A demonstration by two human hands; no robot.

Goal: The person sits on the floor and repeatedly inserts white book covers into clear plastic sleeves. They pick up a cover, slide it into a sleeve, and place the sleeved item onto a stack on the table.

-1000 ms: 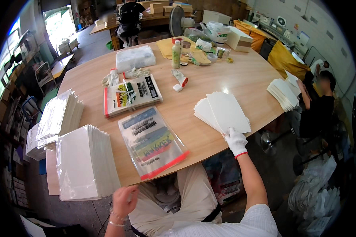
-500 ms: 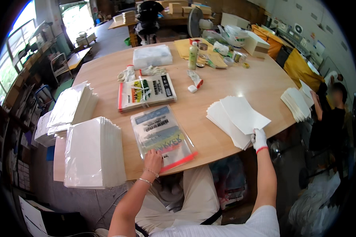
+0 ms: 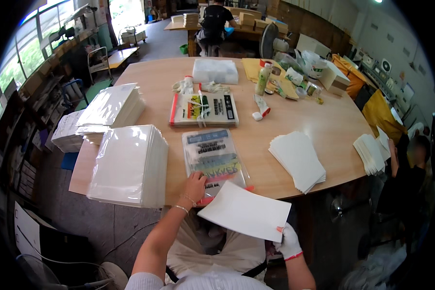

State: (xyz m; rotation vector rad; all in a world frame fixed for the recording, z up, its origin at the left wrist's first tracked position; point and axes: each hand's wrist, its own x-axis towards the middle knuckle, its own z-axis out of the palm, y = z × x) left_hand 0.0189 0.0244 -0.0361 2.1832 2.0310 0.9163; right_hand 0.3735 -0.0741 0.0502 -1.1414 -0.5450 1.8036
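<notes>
A white cardboard sheet [image 3: 246, 211] is held by its near right corner in my right hand [image 3: 289, 241]; the hand wears a white glove with a red cuff and bare fingertips. The sheet hangs over my lap, its left corner close to the mouth of a clear printed plastic bag [image 3: 215, 150]. That bag lies on top of a flat stack with a red strip at its near end. My bare left hand [image 3: 195, 187] is closed at the bag's near left edge, fingers bent onto the film. To the right lies a fanned pile of white sheets [image 3: 298, 162].
At the left stand tall stacks of bagged white sheets [image 3: 123, 164]. Behind the bag are a bundle of printed bags [image 3: 210, 110], gloves [image 3: 183, 85] and a white plastic-wrapped block [image 3: 215, 71]. Bottles and packets [image 3: 264, 79] stand farther back. Another person [image 3: 406, 169] handles sheets at the right.
My right hand has drawn the top sheet off the fanned pile and brought it left and nearer, over my lap. My left hand stays at the bag. The view has shifted.
</notes>
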